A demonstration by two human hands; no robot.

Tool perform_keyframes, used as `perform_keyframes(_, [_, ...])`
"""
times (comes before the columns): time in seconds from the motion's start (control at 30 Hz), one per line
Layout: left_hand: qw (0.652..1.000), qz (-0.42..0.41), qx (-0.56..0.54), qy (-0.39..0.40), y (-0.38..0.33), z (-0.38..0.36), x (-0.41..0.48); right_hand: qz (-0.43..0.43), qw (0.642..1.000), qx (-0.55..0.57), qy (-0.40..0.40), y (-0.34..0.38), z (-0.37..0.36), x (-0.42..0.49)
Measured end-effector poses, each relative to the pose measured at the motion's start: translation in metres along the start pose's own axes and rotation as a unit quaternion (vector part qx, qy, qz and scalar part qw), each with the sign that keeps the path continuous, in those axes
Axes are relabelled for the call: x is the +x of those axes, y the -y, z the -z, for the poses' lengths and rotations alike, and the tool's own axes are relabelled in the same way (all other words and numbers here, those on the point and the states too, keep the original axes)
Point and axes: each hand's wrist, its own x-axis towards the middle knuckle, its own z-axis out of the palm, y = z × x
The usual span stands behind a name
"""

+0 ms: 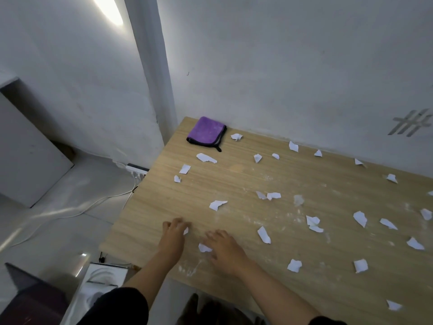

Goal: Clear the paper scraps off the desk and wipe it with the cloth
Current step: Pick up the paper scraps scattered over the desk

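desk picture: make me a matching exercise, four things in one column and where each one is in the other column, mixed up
Things
1. purple cloth
2. power strip
3. right hand
4. paper scraps

Places
a. on the floor, left of the desk
b. scattered across the desk top
c. folded, at the desk's far left corner
d. fingers spread on the desk near its front edge

Pairs: 1-c, 2-a, 3-d, 4-b
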Motion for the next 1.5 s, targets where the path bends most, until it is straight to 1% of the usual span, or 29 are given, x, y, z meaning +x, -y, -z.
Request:
perform_keyframes(0.1, [1.000,0.003,-0.003,-0.006,0.002,0.002,0.010,0.021,0.998,-0.052,-0.028,0.001,-0.002,-0.001])
perform_keyframes(0.17, [0.999,0.003,-0.031,-0.009,0.003,0.002,0.017,0.033,0.996,-0.058,-0.062,-0.001,-0.005,-0.001])
perform_keyframes(0.27, [0.996,0.012,-0.083,-0.022,-0.006,0.004,0.027,0.046,0.991,-0.038,-0.117,-0.003,-0.008,-0.004])
perform_keyframes(0.33, [0.991,0.023,-0.130,-0.031,-0.019,0.006,0.033,0.042,0.992,-0.031,-0.112,-0.005,-0.009,-0.003])
perform_keyframes(0.4, [0.987,0.006,-0.160,-0.035,-0.033,0.008,0.041,0.040,0.991,-0.024,-0.123,-0.010,-0.010,-0.003])
perform_keyframes(0.5, [0.981,-0.017,-0.191,-0.021,-0.050,0.009,0.053,0.059,0.986,-0.056,-0.146,-0.022,-0.011,-0.006])
perform_keyframes(0.57, [0.982,-0.043,-0.186,-0.011,-0.059,0.006,0.062,0.081,0.981,-0.085,-0.154,-0.028,-0.013,-0.016])
perform_keyframes(0.63, [0.985,-0.069,-0.160,0.021,-0.065,0.002,0.069,0.094,0.981,-0.090,-0.145,-0.032,-0.013,-0.028])
perform_keyframes(0.73, [0.982,-0.104,-0.142,0.064,-0.072,0.000,0.072,0.086,0.976,-0.118,-0.164,-0.044,-0.019,-0.036])
perform_keyframes(0.83, [0.980,-0.133,-0.116,0.089,-0.074,-0.008,0.073,0.076,0.974,-0.080,-0.200,-0.052,-0.023,-0.037])
perform_keyframes(0.9, [0.983,-0.128,-0.101,0.085,-0.075,-0.012,0.072,0.048,0.975,-0.043,-0.213,-0.051,-0.022,-0.036])
perform_keyframes(0.97, [0.986,-0.121,-0.095,0.063,-0.075,-0.016,0.071,0.017,0.972,-0.003,-0.235,-0.051,-0.021,-0.034])
perform_keyframes(1.03, [0.986,-0.125,-0.093,0.056,-0.077,-0.018,0.070,-0.023,0.961,0.045,-0.270,-0.050,-0.014,-0.034])
perform_keyframes(1.1, [0.986,-0.122,-0.096,0.055,-0.076,-0.020,0.069,-0.109,0.945,0.103,-0.290,-0.052,-0.002,-0.035])
perform_keyframes(1.13, [0.987,-0.117,-0.095,0.051,-0.075,-0.021,0.069,-0.151,0.934,0.115,-0.303,-0.055,0.003,-0.034])
perform_keyframes(1.17, [0.988,-0.109,-0.098,0.046,-0.075,-0.022,0.070,-0.185,0.925,0.103,-0.315,-0.059,0.008,-0.034])
perform_keyframes(1.2, [0.989,-0.101,-0.101,0.042,-0.075,-0.022,0.071,-0.214,0.920,0.091,-0.316,-0.065,0.011,-0.033])
perform_keyframes(1.27, [0.992,-0.082,-0.085,0.052,-0.079,-0.022,0.074,-0.274,0.916,0.086,-0.279,-0.077,0.012,-0.030])
perform_keyframes(1.3, [0.993,-0.072,-0.069,0.062,-0.081,-0.021,0.075,-0.289,0.917,0.089,-0.260,-0.082,0.011,-0.030])
perform_keyframes(1.37, [0.994,-0.065,-0.052,0.070,-0.084,-0.022,0.076,-0.284,0.922,0.084,-0.250,-0.086,0.009,-0.033])
perform_keyframes(1.43, [0.995,-0.072,-0.055,0.050,-0.084,-0.024,0.073,-0.266,0.926,0.082,-0.254,-0.085,0.007,-0.035])
perform_keyframes(1.5, [0.994,-0.097,-0.039,0.020,-0.080,-0.026,0.070,-0.274,0.924,0.091,-0.252,-0.082,0.005,-0.035])
